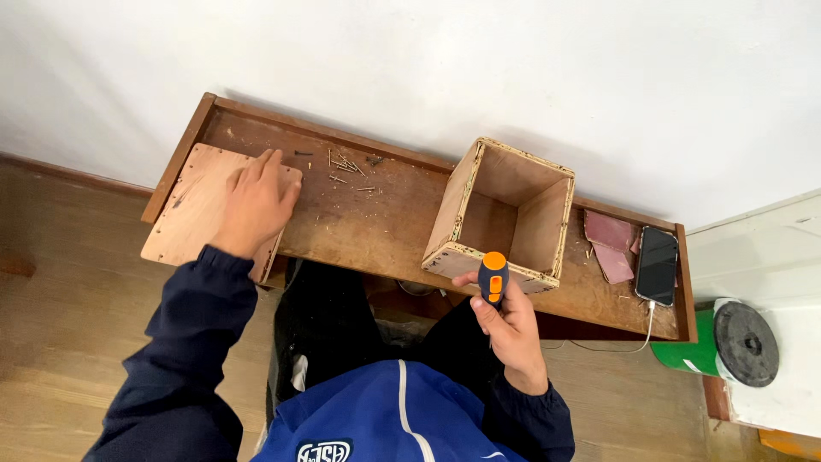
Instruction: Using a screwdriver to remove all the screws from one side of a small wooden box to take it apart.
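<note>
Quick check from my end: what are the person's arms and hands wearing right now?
Both arms wear long dark navy sleeves with ribbed cuffs ending at the wrists. The left hand and right hand are bare: no gloves, and no rings or watch that I can see. The garment turns brighter blue at the chest, with a thin white stripe.

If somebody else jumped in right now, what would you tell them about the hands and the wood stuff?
Left hand: flat on the loose plywood panel at the bench's left end, holding nothing.
Right hand: grip shut on the orange and dark screwdriver, held against the near edge of the open wooden box.
Loose screws lie between panel and box.
Done: four box walls stand joined.
Left: the panel is not on the box.
</note>
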